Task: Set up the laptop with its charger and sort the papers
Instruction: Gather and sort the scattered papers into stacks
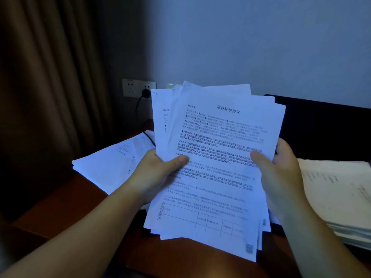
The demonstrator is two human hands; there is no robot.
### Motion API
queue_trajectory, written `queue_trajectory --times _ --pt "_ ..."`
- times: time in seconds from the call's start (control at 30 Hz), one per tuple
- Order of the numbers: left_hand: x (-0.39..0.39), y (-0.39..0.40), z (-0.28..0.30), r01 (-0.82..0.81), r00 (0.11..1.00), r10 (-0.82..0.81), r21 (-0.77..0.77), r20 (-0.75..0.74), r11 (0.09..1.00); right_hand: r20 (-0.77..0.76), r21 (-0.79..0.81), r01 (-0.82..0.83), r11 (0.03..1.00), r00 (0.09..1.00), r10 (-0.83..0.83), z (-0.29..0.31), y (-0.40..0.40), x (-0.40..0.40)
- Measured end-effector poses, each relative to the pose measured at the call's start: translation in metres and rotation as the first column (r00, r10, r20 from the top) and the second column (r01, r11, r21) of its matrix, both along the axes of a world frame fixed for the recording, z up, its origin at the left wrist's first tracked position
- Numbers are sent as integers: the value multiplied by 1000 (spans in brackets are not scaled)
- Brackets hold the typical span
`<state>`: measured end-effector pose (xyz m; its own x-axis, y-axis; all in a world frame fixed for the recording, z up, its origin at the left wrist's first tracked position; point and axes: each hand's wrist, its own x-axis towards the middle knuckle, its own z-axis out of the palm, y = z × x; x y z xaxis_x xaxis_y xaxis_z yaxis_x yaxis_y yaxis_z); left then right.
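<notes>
Dim room, brown curtain [50,77], pale wall [261,41], wooden desk [66,205]

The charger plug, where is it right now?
In the head view the plug sits in the wall socket at upper left, beside the curtain, just above and left of the held papers.

Bare forearms, sleeveless, hands ringless
</notes>
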<state>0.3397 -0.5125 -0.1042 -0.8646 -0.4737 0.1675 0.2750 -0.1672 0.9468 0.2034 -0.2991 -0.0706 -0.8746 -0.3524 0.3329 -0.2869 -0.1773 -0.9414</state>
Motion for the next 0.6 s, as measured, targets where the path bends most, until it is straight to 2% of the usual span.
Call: queue_trajectory --times 0.13,0.27,0.4,0.53,0.6 --pt "6 10 11 -38 999 37 -11 -19 999 -15 32 -57 998 998 58 16 10 9" --pt "17 24 32 -252 968 250 -247 -41 936 -108 52 -42 998 993 48 34 20 21" --pt "23 36 53 -415 909 384 -299 -160 859 -152 -1 -15 1000 988 15 52 30 29" --pt "28 48 58 -453 885 373 -329 -279 829 -116 -123 -41 991 993 27 56 42 35" --pt "31 56 47 -456 882 366 -344 -296 821 -95 -113 -47 992 995 36 48 46 41"
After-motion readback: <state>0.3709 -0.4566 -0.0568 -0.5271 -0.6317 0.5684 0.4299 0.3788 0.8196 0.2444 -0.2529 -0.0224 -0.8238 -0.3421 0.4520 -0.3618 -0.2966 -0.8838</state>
